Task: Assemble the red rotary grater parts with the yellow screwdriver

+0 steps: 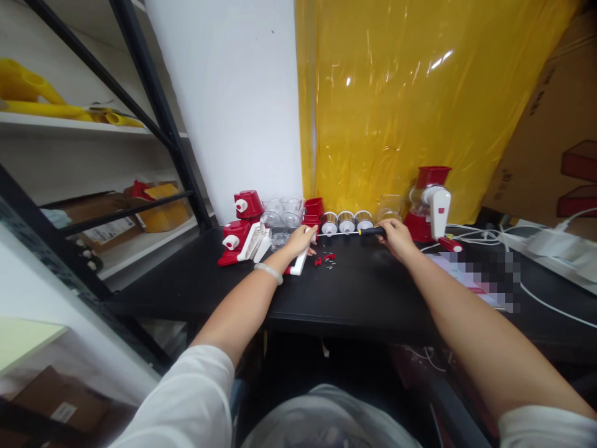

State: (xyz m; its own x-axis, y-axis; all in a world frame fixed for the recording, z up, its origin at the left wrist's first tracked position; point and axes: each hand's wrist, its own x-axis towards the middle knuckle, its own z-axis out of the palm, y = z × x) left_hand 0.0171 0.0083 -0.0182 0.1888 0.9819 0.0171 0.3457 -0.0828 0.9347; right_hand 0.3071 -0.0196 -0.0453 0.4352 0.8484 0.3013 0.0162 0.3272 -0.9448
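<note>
My left hand [300, 241] is closed around a white crank handle [297, 266] with a red end piece, held just over the black table. In my right hand [394, 236] is a screwdriver [372, 231] with a black handle and a yellow band. Its thin shaft lies level and points left, the tip reaching the part in my left hand; the exact contact is too small to tell. Below and between my hands, small red plastic pieces [329, 256] and several screws [331, 267] are scattered on the tabletop.
Red grater housings [237, 236], clear cups [282, 214] and three metal grater drums [346, 222] line the table's back. An assembled rotary grater [424, 205] stands right, near white cables [480, 236]. A shelf rack [153, 118] rises left; a yellow plastic curtain [420, 112] hangs behind.
</note>
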